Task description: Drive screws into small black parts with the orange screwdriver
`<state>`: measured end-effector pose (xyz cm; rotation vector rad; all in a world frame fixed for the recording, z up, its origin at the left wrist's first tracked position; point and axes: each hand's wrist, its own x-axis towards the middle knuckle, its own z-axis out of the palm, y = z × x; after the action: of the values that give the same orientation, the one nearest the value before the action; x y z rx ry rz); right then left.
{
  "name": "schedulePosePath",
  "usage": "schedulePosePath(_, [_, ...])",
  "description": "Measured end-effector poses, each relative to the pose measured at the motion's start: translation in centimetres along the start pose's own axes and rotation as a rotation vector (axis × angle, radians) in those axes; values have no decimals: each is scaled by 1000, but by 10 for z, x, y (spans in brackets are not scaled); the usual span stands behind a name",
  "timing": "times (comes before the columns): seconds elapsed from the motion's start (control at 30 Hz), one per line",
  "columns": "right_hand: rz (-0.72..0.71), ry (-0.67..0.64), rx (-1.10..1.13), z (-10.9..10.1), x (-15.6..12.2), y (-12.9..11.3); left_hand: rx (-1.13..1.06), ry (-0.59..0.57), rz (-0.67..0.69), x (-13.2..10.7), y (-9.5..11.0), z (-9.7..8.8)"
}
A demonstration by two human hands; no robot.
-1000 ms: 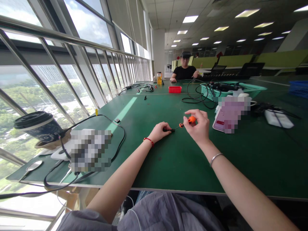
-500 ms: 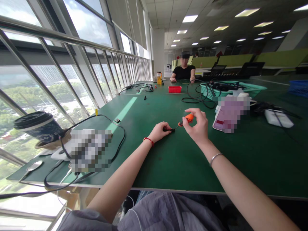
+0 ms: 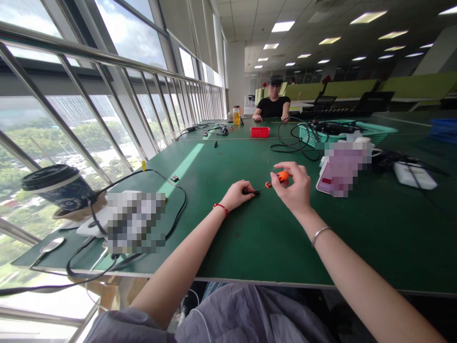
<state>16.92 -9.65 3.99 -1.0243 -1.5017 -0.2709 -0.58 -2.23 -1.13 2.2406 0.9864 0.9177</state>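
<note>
My right hand [image 3: 294, 188] grips an orange and black screwdriver [image 3: 283, 176] by its handle, the thumb below and the forefinger arched over it. The thin metal shaft slants down to the left. Its tip meets a small black part [image 3: 256, 193], whose exact kind I cannot make out. Low at the green table top, my left hand [image 3: 238, 196] pinches that part between thumb and fingers, which hide most of it.
On the left stand a dark paper cup [image 3: 59, 188] and a looping black cable [image 3: 184, 195]. A phone [image 3: 326, 178] leans at right before a teal basket [image 3: 378, 136]. Further back are a red tray [image 3: 259, 132], a jar [image 3: 236, 116] and a seated person [image 3: 273, 107].
Both hands keep their hold and the screwdriver tip stays at the black part. The orange handle seems slightly turned in my right fingers. The whole view shifts a little.
</note>
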Motion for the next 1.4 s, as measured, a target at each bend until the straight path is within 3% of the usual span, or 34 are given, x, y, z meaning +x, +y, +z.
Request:
schedulePosePath(0.63, [43, -52, 21, -1, -1, -1, 21, 6, 11, -1, 3, 0])
schedulePosePath(1.1, [55, -57, 14, 1, -2, 1, -76, -5, -104, 0, 2, 1])
schedulePosePath(1.4, [62, -41, 7, 3, -3, 1, 49, 46, -195, 2, 13, 5])
